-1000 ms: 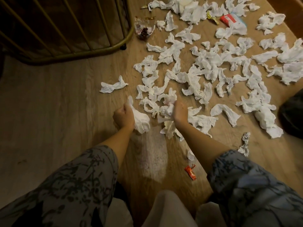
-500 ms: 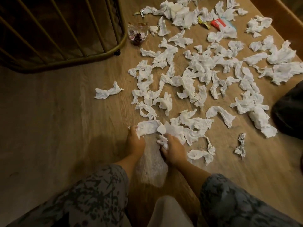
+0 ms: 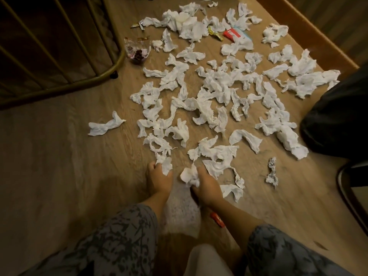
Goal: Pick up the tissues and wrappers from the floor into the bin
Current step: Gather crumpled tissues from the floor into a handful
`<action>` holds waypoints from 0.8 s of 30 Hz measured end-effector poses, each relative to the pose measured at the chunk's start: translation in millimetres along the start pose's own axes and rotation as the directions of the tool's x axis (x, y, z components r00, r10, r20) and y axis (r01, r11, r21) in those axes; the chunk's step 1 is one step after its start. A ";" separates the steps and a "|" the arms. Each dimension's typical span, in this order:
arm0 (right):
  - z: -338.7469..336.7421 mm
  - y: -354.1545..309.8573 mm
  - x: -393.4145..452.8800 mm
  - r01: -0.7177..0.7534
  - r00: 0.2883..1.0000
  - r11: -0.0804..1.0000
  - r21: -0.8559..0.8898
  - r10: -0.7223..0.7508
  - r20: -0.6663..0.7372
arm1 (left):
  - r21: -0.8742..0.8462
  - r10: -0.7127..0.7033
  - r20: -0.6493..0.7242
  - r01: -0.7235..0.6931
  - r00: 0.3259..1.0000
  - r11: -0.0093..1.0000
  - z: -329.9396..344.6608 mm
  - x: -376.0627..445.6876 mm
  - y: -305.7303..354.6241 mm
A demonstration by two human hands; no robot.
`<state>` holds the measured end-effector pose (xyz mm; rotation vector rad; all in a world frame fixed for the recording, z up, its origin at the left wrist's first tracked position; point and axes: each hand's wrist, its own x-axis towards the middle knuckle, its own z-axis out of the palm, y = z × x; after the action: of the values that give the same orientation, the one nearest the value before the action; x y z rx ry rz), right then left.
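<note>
Hands: two, left hand (image 3: 158,179) and right hand (image 3: 207,186), each closed on one white tissue wad. 
Tissues (image 3: 215,92) on floor beyond hands: dozens, too tangled for exact count. 
Lone tissue (image 3: 106,124) far left of hands: one. 
Red wrapper (image 3: 218,220) just behind right hand: one. 
Red packet (image 3: 229,34) far ahead: one. 
Clear wrapper (image 3: 137,51) ahead-left: one. 
Grey crumpled wrapper (image 3: 271,173) right of hands: one.

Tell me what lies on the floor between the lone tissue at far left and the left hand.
Nothing: in the head view, bare wood floor runs from the lone tissue to the left hand.
</note>
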<state>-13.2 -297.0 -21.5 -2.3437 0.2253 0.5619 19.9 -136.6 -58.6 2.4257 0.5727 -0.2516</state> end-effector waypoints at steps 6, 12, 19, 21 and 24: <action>-7.1 -1.8 3.4 0.007 0.968 0.995 0.098 0.018 -0.250 | -0.321 0.253 -0.017 -0.245 0.967 0.915 -8.3 15.9 59.2; -77.8 -5.9 29.1 -0.022 0.809 0.922 0.387 0.243 -0.535 | -0.091 0.435 0.205 -0.425 0.877 0.901 26.9 41.7 107.1; -134.1 1.9 54.9 -0.149 0.761 0.827 0.542 0.446 -0.471 | -0.235 0.344 0.243 -0.289 0.907 0.928 31.3 28.1 94.5; -160.6 -13.2 58.7 -0.162 0.748 0.823 0.544 0.462 -0.476 | -0.379 0.257 0.213 -0.163 0.943 0.911 14.7 32.1 114.0; -208.9 -39.2 62.7 -0.139 0.741 0.834 0.534 0.445 -0.502 | -0.433 0.236 0.178 -0.139 0.955 0.890 -16.5 40.5 169.6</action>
<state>124.2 -409.9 110.7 -1.9329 0.9559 -0.1434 134.4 -233.1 32.4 1.9836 0.2501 -0.2864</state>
